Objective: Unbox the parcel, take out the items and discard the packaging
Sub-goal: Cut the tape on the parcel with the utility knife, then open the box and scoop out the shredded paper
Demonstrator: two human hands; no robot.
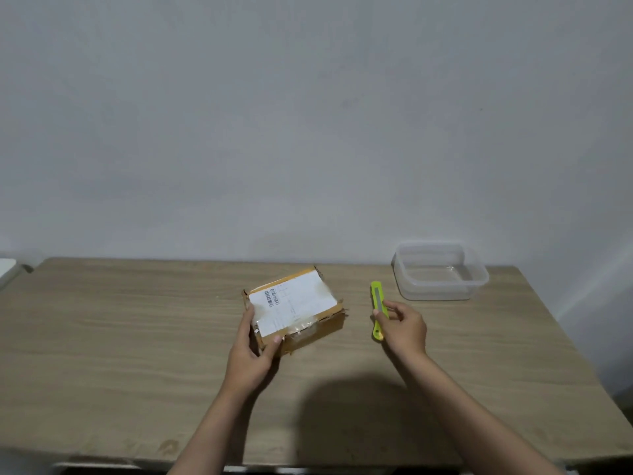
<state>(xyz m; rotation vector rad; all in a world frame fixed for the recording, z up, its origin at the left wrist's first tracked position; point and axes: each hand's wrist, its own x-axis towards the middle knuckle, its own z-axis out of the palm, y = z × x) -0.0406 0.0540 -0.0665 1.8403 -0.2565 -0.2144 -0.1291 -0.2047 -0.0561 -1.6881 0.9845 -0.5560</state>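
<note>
At the far left edge, a pale object (pixel 7 270) pokes into view beside the wooden table (pixel 120 320); what it is cannot be told. Near the table's middle, the cardboard parcel (pixel 295 308) lies flat, its white shipping label (pixel 291 301) facing up and clear tape wrapped over the near end. The left hand (pixel 253 351) grips its near-left corner, thumb on top and fingers curled round the side. The box looks sealed, though its right edge is scuffed and ragged. Just to the right, apart from the parcel, the right hand (pixel 404 329) pinches a lime-green utility knife (pixel 377 310); whether its blade is out is too small to tell. Farther right, toward the back, stands an open clear plastic container (pixel 440 270), seemingly holding nothing. Judging by this, the task has barely begun: cutting the tape, taking out the items and discarding the packaging all remain.
</note>
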